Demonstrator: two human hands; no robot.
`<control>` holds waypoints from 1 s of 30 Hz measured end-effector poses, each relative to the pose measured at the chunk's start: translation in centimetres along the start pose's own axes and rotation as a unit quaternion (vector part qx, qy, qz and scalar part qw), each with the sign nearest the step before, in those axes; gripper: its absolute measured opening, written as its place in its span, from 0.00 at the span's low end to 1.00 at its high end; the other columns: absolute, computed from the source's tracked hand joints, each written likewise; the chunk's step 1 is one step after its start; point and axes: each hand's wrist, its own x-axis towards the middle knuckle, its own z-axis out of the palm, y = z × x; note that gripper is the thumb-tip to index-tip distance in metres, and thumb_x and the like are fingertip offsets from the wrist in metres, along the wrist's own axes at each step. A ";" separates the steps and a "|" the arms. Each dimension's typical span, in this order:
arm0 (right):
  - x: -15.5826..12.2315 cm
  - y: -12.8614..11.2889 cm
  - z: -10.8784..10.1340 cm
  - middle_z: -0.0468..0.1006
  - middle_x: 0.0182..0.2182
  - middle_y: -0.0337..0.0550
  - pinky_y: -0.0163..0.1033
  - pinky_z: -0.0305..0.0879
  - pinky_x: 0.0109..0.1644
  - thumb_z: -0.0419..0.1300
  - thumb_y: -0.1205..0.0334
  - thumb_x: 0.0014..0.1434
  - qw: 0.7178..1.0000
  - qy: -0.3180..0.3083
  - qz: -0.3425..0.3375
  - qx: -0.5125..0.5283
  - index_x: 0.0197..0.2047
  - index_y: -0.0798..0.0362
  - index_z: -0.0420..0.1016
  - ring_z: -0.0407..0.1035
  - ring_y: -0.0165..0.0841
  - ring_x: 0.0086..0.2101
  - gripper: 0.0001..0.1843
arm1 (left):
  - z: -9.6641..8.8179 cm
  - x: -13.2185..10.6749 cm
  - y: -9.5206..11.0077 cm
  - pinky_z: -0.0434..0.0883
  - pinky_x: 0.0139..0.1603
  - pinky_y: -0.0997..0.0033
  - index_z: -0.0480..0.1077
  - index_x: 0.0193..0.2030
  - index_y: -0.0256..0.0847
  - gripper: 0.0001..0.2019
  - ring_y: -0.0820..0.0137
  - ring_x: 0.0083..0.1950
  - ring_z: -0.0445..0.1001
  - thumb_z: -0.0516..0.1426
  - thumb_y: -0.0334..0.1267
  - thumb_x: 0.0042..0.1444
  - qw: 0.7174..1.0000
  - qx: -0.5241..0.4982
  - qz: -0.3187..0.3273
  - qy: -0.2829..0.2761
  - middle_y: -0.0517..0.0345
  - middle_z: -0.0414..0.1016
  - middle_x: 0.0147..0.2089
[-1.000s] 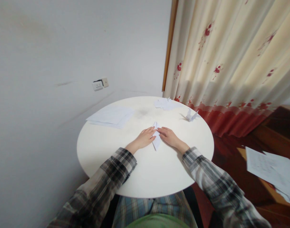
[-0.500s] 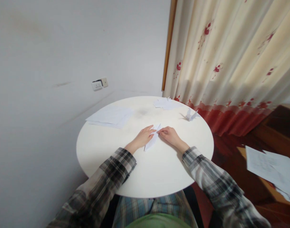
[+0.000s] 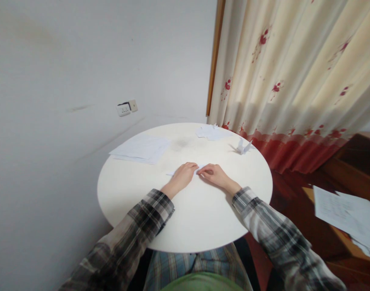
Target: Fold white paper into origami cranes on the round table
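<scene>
A small folded piece of white paper (image 3: 200,166) lies on the round white table (image 3: 197,218), mostly covered by my hands. My left hand (image 3: 184,174) rests over its middle with the fingers together, pressing and holding it. One thin pointed end of the paper sticks out to the left of that hand. At the paper's right part, my right hand (image 3: 213,173) pinches with thumb and forefinger. Both hands nearly meet there. Farther right stands a folded paper crane (image 3: 242,147).
A stack of white sheets (image 3: 142,147) lies at the table's back left. Smaller paper pieces (image 3: 211,132) are near the far edge. Written papers (image 3: 339,208) lie on a wooden surface to the right. Wall and curtain (image 3: 282,81) border the table.
The folded paper has turned from a steep slant to lying nearly sideways. My left hand has come more over it, and my right hand has shifted slightly down and left.
</scene>
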 end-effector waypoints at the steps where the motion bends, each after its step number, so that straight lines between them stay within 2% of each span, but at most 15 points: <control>1: 0.0 0.0 0.0 0.78 0.34 0.40 0.35 0.63 0.42 0.54 0.65 0.54 1.000 -0.002 0.000 0.004 0.36 0.50 0.77 0.70 0.29 0.35 0.10 | 0.3 0.0 -0.2 0.62 0.54 0.65 0.67 0.49 0.37 0.17 0.66 0.52 0.66 0.47 0.27 0.55 1.000 -0.003 -0.006 0.001 0.49 0.70 0.51; 6: -0.2 0.0 0.2 0.78 0.34 0.40 0.33 0.63 0.41 0.54 0.66 0.54 1.000 -0.006 0.003 0.024 0.38 0.51 0.76 0.70 0.29 0.34 0.11 | 1.3 -0.1 -0.8 0.58 0.59 0.66 0.63 0.54 0.36 0.19 0.70 0.58 0.62 0.43 0.27 0.57 1.000 -0.017 -0.008 -0.017 0.50 0.65 0.57; 14: -0.1 0.3 0.5 0.77 0.37 0.43 0.37 0.63 0.46 0.52 0.66 0.55 0.999 0.001 -0.021 0.025 0.39 0.53 0.74 0.69 0.31 0.38 0.11 | 0.9 -0.1 -0.2 0.53 0.62 0.64 0.56 0.59 0.35 0.21 0.69 0.64 0.53 0.40 0.35 0.61 0.997 -0.010 -0.024 -0.077 0.50 0.56 0.63; 17: -0.1 0.2 0.5 0.74 0.41 0.46 0.40 0.61 0.50 0.54 0.62 0.55 0.999 0.022 -0.043 0.020 0.43 0.55 0.70 0.67 0.32 0.42 0.13 | 0.8 -0.1 0.0 0.53 0.62 0.63 0.56 0.59 0.35 0.21 0.68 0.64 0.52 0.40 0.37 0.61 0.996 -0.009 -0.024 -0.083 0.50 0.56 0.63; 20: -0.2 0.0 0.5 0.67 0.51 0.51 0.43 0.56 0.56 0.54 0.55 0.56 0.999 0.012 -0.045 0.016 0.52 0.56 0.64 0.61 0.35 0.51 0.23 | 0.7 0.0 0.1 0.54 0.61 0.63 0.60 0.56 0.35 0.19 0.67 0.63 0.54 0.41 0.36 0.60 0.996 -0.002 -0.010 -0.088 0.49 0.61 0.60; 23: -0.3 -0.2 0.8 0.57 0.58 0.56 0.46 0.51 0.60 0.52 0.47 0.55 0.998 -0.043 -0.036 -0.001 0.61 0.60 0.51 0.53 0.38 0.57 0.36 | 0.6 0.1 0.1 0.55 0.60 0.63 0.60 0.55 0.33 0.19 0.66 0.61 0.56 0.41 0.35 0.60 0.996 0.010 -0.006 -0.089 0.47 0.62 0.59; 26: -0.3 -0.2 1.1 0.49 0.61 0.60 0.48 0.46 0.62 0.50 0.40 0.52 0.994 -0.093 -0.036 -0.042 0.63 0.64 0.44 0.46 0.41 0.60 0.46 | 0.6 0.1 0.3 0.55 0.60 0.64 0.58 0.57 0.34 0.20 0.68 0.61 0.57 0.40 0.36 0.61 0.996 0.020 -0.005 -0.086 0.47 0.61 0.60; 30: -0.1 -0.2 1.6 0.44 0.62 0.62 0.49 0.42 0.63 0.44 0.34 0.52 0.988 -0.120 -0.009 -0.100 0.63 0.67 0.41 0.39 0.43 0.62 0.50 | 0.7 0.1 0.6 0.53 0.61 0.63 0.54 0.60 0.33 0.22 0.68 0.64 0.52 0.38 0.37 0.61 0.994 0.041 -0.028 -0.101 0.47 0.56 0.62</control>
